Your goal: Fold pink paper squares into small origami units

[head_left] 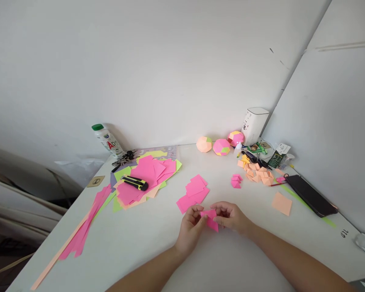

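Between my two hands is a small pink paper square, partly covered by my fingers. My left hand pinches its left side between thumb and fingers. On the opposite side my right hand grips the edge the same way. Just beyond them lie several loose pink paper squares, overlapping on the table. A small group of folded pink pieces sits farther right, near a heap of folded peach pieces. One flat peach square rests right of my right hand.
Left, a utility knife lies on a pile of coloured sheets, with long paper strips nearby. Keys and a bottle stand behind. Paper balls line the wall beside a white container. A phone lies right.
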Motion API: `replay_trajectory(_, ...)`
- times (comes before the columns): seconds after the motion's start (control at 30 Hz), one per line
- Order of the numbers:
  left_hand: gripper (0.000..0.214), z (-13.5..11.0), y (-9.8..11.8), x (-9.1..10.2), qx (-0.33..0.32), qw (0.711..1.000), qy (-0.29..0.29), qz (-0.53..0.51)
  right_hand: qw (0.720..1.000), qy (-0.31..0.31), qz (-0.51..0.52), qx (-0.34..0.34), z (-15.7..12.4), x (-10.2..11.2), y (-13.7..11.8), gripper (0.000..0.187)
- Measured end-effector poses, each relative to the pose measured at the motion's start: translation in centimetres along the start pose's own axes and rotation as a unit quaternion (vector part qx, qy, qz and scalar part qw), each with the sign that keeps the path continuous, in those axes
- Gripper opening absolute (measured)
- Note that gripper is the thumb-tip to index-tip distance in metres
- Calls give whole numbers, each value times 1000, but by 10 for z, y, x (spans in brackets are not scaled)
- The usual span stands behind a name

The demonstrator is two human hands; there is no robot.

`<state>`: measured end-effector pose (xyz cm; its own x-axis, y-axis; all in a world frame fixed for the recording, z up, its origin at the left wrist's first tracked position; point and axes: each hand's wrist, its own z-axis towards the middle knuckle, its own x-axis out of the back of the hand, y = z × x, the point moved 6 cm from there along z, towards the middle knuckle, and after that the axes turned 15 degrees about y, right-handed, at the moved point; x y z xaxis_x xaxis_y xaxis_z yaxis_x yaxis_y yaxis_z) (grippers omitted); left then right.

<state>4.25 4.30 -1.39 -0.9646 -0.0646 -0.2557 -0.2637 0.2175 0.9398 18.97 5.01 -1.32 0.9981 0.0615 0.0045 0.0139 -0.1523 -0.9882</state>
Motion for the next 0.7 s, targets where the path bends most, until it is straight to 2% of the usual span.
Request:
replay_trajectory(0.1,30,1,-1,2,-18,1000,14,-5,1000,-12,-7,-9,0,-1,1,48)
replay_trajectory(0.17,30,2,1,3,-37,999,14,-7,1000,-17,-16,-9,0,-1,2,45)
replay_trajectory(0.37,18,-1,9,-5,-70,995,-60,29,999,-19,-29,-22,0,0,2,33)
replay_trajectory(0.47,14,-1,12,-5,-103,992,-66,27,999,-26,-21,-23,-1,-2,-4,30)
replay_trajectory(0.7,23,2,6,-2,-115,991,-63,23,999,-46,-4,-14,-3,-4,-6,29)
